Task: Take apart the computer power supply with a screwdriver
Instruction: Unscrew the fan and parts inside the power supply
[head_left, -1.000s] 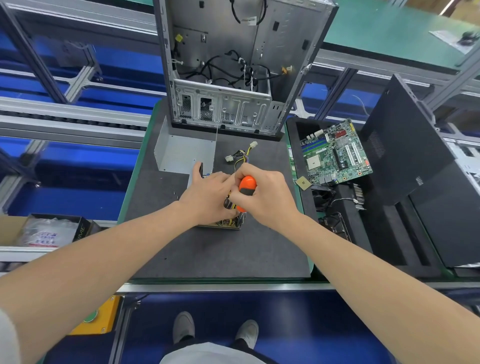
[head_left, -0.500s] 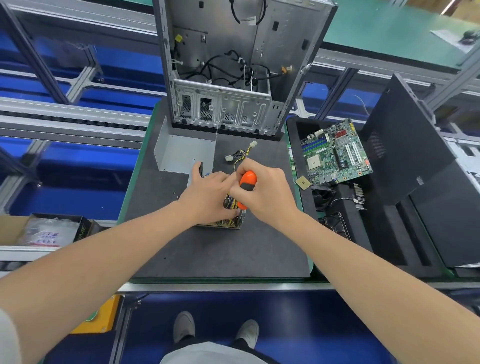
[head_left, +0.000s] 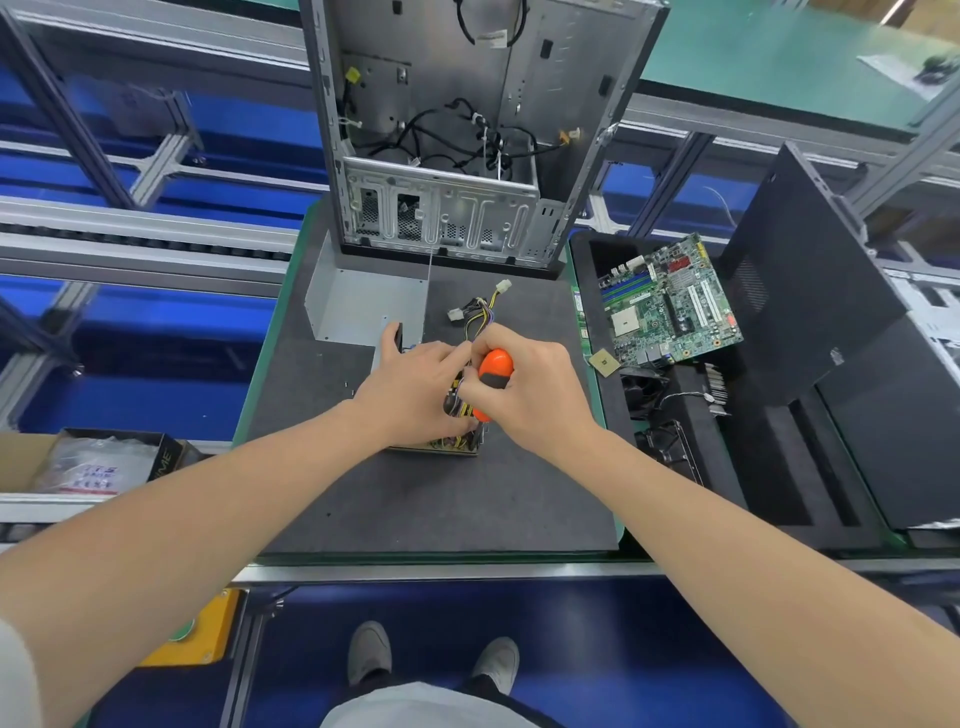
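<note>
Hands meet over the opened power supply, which lies mid-way across a grey mat with its coloured cables trailing toward the far side. The left hand holds the unit from above, fingers curved down around it. The right hand is wrapped tightly round the orange handle of a screwdriver, which stands almost upright with its tip hidden. An open computer case stands at the far edge.
</note>
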